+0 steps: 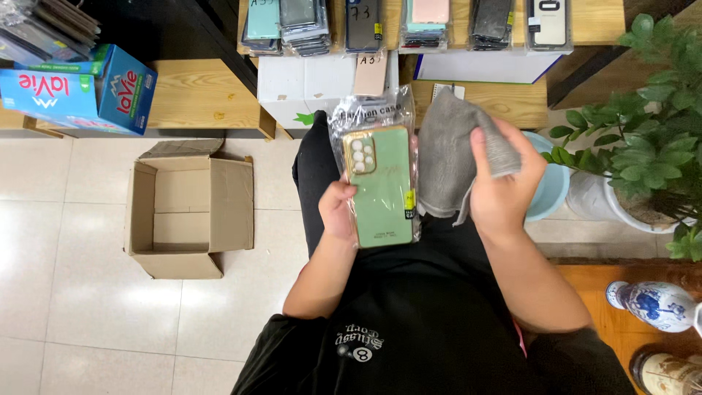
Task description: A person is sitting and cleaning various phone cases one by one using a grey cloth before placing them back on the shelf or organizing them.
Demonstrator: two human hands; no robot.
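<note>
While our left hand [338, 212] fingers clamp the bagged green phone case [382, 186] upright, long axis pointing away from us, our right hand [503, 183] fingers bunch the grey cloth [450, 153] just right of the case. Left of the case: open cardboard box [189, 208], blue carton [80, 91].

One camera on my head looks steeply down, close over my lap and hands, taking in the tiled floor [88, 307] and shelf [197, 91] ahead
</note>
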